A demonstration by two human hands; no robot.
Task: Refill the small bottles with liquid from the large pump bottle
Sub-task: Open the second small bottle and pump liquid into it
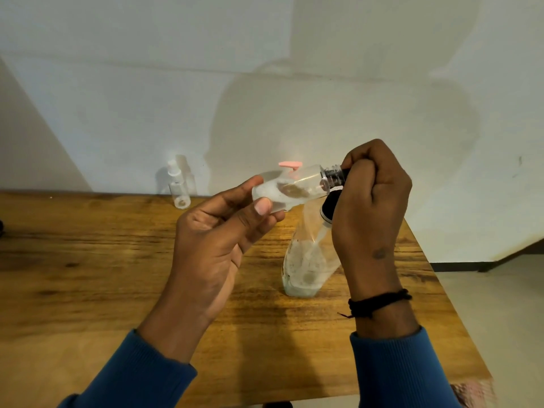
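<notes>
The fingers [259,206] of the left hand [217,231] were curled round the base end of a small clear bottle [290,189], thumb across its near side, holding it almost horizontal above the bench [117,260] with its neck pointing right. The right hand [374,201] was closed tightly at that neck, its fingers [362,169] wrapped over a black cap [335,173] seated at the threaded opening; how far the cap was screwed on could not be determined. A black cord bracelet [379,301] circled the right wrist, and both forearms wore blue sleeves [403,369]. Directly below the hands, the large pump bottle [309,260] stood on the bench, clear-walled, with a shallow layer of liquid at the bottom and a dip tube running up to its dark collar, which lay partly behind the right hand. A pink pump head [290,164] showed just behind the held bottle. Well apart, at the far edge of the bench against the white wall [265,69], a second small bottle [178,187] stood upright with a white cap.
</notes>
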